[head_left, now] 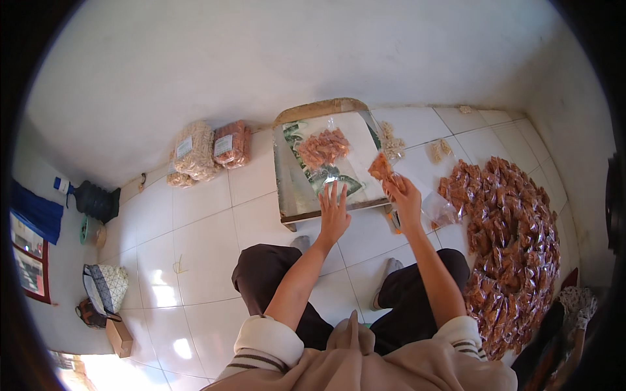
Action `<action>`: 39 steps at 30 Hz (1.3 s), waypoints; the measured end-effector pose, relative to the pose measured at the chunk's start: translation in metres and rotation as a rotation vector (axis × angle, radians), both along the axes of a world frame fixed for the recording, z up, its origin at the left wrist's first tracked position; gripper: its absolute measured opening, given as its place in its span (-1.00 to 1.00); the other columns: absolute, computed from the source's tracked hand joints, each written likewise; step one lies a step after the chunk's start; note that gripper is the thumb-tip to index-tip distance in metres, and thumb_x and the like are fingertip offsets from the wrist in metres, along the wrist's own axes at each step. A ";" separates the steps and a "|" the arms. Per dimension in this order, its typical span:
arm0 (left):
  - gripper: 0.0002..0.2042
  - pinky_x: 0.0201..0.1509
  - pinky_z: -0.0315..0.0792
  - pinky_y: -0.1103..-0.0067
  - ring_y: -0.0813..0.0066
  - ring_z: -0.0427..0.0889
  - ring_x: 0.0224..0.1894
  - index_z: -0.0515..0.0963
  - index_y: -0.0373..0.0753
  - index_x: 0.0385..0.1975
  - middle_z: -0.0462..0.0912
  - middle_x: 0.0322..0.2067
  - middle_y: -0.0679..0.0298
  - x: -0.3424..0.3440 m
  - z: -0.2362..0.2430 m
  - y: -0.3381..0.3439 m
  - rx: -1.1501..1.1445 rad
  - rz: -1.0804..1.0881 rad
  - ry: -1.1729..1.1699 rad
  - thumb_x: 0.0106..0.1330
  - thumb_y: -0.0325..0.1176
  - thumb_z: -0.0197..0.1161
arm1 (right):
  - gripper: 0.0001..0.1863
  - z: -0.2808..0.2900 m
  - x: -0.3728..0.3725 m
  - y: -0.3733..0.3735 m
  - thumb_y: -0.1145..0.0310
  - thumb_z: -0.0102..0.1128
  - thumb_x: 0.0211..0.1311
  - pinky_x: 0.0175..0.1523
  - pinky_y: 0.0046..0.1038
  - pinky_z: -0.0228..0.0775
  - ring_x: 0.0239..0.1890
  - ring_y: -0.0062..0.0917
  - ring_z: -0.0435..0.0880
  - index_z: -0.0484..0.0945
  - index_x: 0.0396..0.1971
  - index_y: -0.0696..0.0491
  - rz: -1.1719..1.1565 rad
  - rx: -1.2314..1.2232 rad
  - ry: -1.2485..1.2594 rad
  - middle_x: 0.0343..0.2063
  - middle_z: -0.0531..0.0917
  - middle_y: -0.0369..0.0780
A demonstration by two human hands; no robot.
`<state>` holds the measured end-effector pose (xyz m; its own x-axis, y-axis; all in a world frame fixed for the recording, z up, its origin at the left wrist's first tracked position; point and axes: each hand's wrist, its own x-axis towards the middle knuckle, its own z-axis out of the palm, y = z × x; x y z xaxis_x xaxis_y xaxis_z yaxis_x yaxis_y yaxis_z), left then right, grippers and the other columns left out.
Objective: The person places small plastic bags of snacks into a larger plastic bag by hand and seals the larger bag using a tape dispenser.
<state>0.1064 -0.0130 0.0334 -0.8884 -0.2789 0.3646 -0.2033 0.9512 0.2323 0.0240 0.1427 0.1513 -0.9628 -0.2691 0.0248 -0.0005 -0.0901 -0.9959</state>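
Observation:
A low wooden table (284, 189) with a green-and-white sheet on its top stands in front of me. A clear plastic bag of orange-brown snack chips (323, 148) lies flat on it. My left hand (334, 214) is over the table's near edge, fingers spread and stretched toward the bag's near end; whether they touch the plastic I cannot tell. Off the table's right side, my right hand (405, 195) is closed around a small clear bag of orange-brown chips (380, 167), held tilted. Below it, a clear plastic bag (438, 210) is near the floor.
On the right, a large heap of filled chip bags (512, 241) covers the floor. Large packs of pale snacks (194, 151) and reddish snacks (232, 143) rest by the wall. Small pale packets (440, 150) lie right of the table. A dark water jug (95, 201) stands far left.

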 end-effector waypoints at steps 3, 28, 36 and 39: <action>-0.37 0.20 -0.14 -0.12 -0.06 -0.11 0.29 0.17 0.12 0.20 -0.02 0.27 0.22 0.001 0.004 0.001 0.049 -0.029 0.048 0.06 -0.36 0.20 | -0.75 -0.041 0.044 0.011 0.45 0.19 0.08 -0.45 -0.71 0.18 -0.52 -0.78 0.40 0.51 -0.21 0.17 -0.102 -0.141 -0.340 -0.47 0.55 -0.36; -0.45 0.27 -0.03 0.31 0.10 0.07 0.24 0.10 -0.24 0.21 0.14 0.17 0.05 -0.016 -0.001 -0.064 0.785 0.248 0.618 0.28 -0.13 0.01 | -0.55 -0.153 0.012 -0.102 0.46 0.18 0.12 -0.11 -0.67 0.32 -0.19 -0.68 0.47 0.36 0.04 0.20 0.105 0.049 0.000 -0.22 0.57 -0.25; -0.47 0.22 0.04 0.33 0.11 0.15 0.18 0.30 -0.10 0.11 0.21 0.08 -0.02 -0.109 -0.031 -0.175 0.809 0.427 0.410 0.23 0.07 0.01 | -0.56 -0.143 -0.001 -0.144 0.50 0.18 0.09 -0.11 -0.62 0.34 -0.22 -0.65 0.51 0.39 0.02 0.16 0.057 0.193 0.038 -0.21 0.59 -0.20; -0.48 0.21 0.05 0.31 0.11 0.16 0.16 0.39 -0.05 0.03 0.26 0.04 -0.03 -0.130 -0.025 -0.178 0.776 0.362 0.248 0.16 0.13 0.07 | -0.56 -0.156 -0.013 -0.154 0.52 0.17 0.08 -0.11 -0.59 0.35 -0.20 -0.58 0.54 0.39 0.03 0.13 0.014 0.184 0.104 -0.18 0.58 -0.13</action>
<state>-0.0238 -0.1908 0.0086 -0.6183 -0.7757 0.1261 -0.3191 0.3944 0.8617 0.0110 -0.0110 -0.0046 -0.9537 -0.2918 0.0729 -0.1041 0.0929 -0.9902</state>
